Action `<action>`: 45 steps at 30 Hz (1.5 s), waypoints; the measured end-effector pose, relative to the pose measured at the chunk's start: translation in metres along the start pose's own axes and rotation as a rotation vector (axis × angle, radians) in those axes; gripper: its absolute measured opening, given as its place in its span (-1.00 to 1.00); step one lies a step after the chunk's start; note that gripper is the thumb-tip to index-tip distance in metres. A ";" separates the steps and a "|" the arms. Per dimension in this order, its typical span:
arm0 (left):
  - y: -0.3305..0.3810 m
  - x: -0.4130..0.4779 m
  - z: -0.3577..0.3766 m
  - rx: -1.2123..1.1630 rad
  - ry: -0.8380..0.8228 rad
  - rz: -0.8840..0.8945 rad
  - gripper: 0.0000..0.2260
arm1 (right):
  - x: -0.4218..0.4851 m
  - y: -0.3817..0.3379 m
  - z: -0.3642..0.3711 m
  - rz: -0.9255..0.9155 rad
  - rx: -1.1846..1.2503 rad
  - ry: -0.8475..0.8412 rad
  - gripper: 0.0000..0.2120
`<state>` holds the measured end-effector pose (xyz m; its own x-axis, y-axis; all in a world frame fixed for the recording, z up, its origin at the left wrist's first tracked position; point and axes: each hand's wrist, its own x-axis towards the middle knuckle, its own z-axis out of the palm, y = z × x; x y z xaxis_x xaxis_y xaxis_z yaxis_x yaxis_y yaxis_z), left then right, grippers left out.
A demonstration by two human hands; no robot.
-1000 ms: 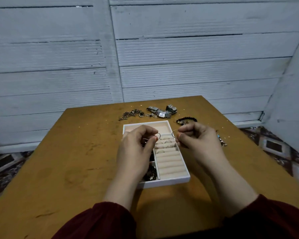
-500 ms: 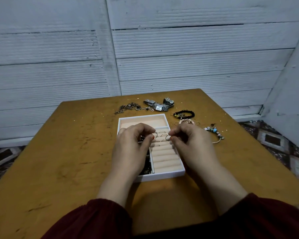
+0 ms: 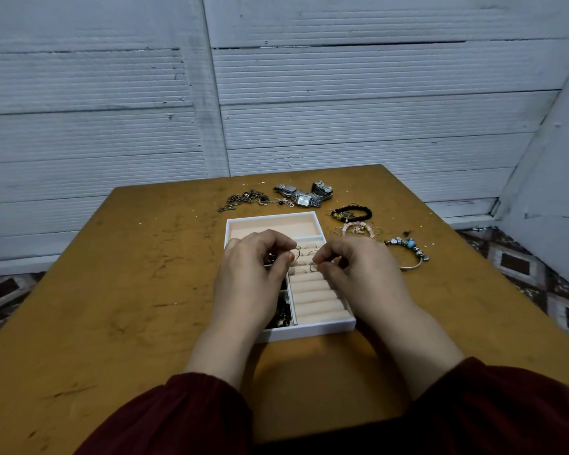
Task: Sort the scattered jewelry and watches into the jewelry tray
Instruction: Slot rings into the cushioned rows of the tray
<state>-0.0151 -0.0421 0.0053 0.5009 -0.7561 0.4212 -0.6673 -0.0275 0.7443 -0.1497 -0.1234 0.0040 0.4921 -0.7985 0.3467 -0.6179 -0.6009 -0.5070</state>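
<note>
**Rings pinched low over the ring rolls**

Both hands are held close above the jewelry tray [image 3: 309,330], which is set on the tabletop [image 3: 128,290]. The right hand [image 3: 362,274] is curled, and a thin ring [image 3: 313,267] is pinched between its thumb and forefinger just over the ring rolls [image 3: 316,300] on the tray's right side. So fine a grip is probably needed for the band to be pressed edge-on into a slot.

The left hand [image 3: 250,280] is likewise curled over the tray's left side, with a small piece [image 3: 270,257] nipped at its fingertips. Whether that piece is a ring cannot be told.

A few seated rings [image 3: 309,247] are lodged in the far rolls, and dark jewelry [image 3: 281,315] is heaped in the near left compartment, so like is evidently kept with like. The wide far compartment [image 3: 276,226] is probably meant for bulkier pieces.

Beyond the tray lie the watches [image 3: 304,196] and chains [image 3: 243,200]. To its right are a black bead bracelet [image 3: 352,213], a pink bead bracelet [image 3: 357,228] and a charm bangle [image 3: 408,251], none yet sorted.
</note>
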 end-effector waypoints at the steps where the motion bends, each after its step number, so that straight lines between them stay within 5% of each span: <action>1: 0.000 0.000 0.000 0.002 0.001 -0.002 -0.86 | 0.000 0.000 0.000 -0.002 -0.008 0.002 -0.93; 30: -0.003 0.000 0.006 0.045 -0.034 0.034 -0.88 | -0.009 -0.002 0.001 -0.015 -0.211 0.019 -0.81; 37: -0.003 -0.001 0.004 0.041 -0.098 0.012 -0.81 | -0.007 0.005 0.005 0.113 0.148 0.096 -0.84; 45: 0.010 -0.005 -0.002 0.215 -0.139 0.046 -0.93 | -0.007 0.014 -0.002 0.144 0.117 0.172 -0.85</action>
<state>-0.0239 -0.0375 0.0117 0.3969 -0.8419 0.3656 -0.7970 -0.1185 0.5923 -0.1625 -0.1263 -0.0040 0.2863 -0.8761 0.3878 -0.5942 -0.4799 -0.6454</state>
